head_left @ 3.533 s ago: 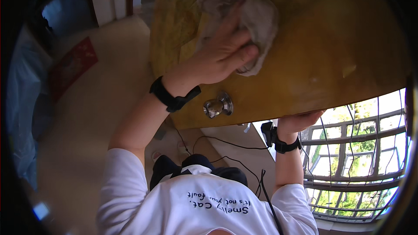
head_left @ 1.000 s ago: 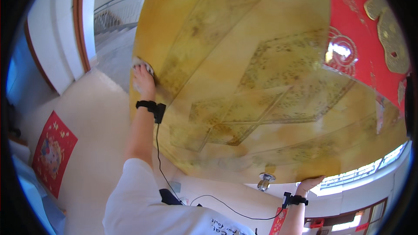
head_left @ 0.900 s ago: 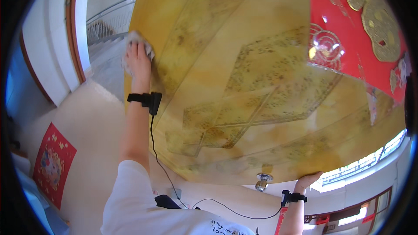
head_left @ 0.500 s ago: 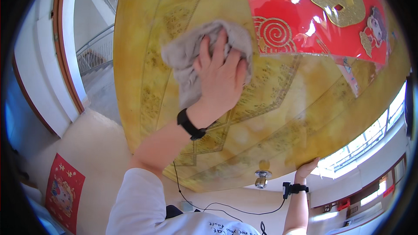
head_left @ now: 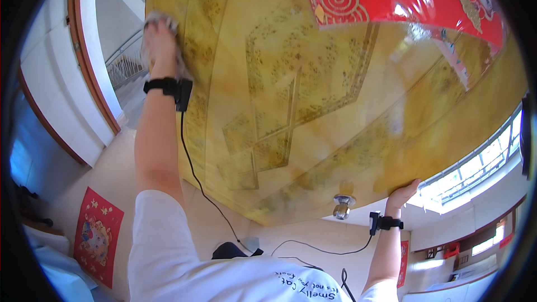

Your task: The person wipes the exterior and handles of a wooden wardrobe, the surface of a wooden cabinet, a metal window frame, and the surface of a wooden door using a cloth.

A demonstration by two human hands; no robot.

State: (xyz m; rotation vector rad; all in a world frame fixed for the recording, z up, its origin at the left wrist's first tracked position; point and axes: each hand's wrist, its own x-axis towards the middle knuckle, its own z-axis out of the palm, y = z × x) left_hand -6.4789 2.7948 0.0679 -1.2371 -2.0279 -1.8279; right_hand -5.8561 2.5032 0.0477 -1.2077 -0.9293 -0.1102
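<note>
A yellow-brown wooden door (head_left: 324, 151) with darker burl-patterned panels fills the middle of the head view. At its left edge my left hand (head_left: 161, 45) holds a crumpled grey cloth (head_left: 178, 64) against the door. Motion smears the cloth a little, and my fingers lie over it. My right hand (head_left: 401, 194) grips the door's edge at the lower right, its fingers partly hidden there. Close by, to the left of that hand, a round metal doorknob (head_left: 342, 208) sticks out. A red decoration with gold shapes (head_left: 386, 0) is fixed to the upper right of the door.
Past the door's left edge are a brown-trimmed door frame (head_left: 84, 50) and a stair railing (head_left: 124, 59). A red poster (head_left: 99, 237) is at the lower left. Black cables (head_left: 210, 198) run from both wrist straps. A barred window (head_left: 475, 179) shines at the right.
My left hand has swept the cloth from the middle of the door leftward to its left edge. The decoration sits higher in view. My right hand stays on the door's edge.
</note>
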